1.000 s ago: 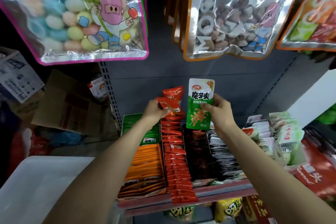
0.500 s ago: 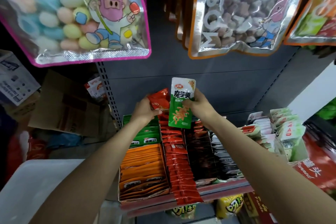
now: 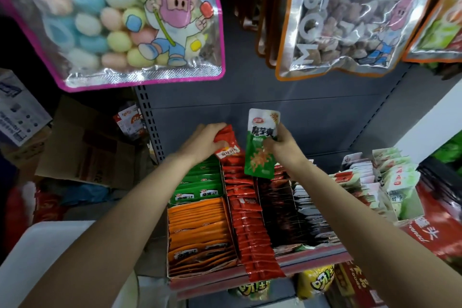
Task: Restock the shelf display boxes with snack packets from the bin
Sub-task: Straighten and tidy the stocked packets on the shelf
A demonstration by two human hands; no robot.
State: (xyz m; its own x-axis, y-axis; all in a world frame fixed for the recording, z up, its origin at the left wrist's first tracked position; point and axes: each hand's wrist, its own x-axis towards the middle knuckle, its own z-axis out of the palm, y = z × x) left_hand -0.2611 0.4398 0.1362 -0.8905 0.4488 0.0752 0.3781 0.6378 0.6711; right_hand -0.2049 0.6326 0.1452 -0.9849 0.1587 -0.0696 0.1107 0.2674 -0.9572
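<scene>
- Shelf carries a row of display boxes: green and orange packets at left, the red row beside them, dark and white rows further right.
- White bin sits low at left, well apart from both hands.
- Right hand pinches the green packet upright above the dark row; half a second ago it hung nearer the left hand, so it has not yet found its box.
- Left hand grips the red packets, now lowered to the back of the red row, likely about to slot in.
</scene>
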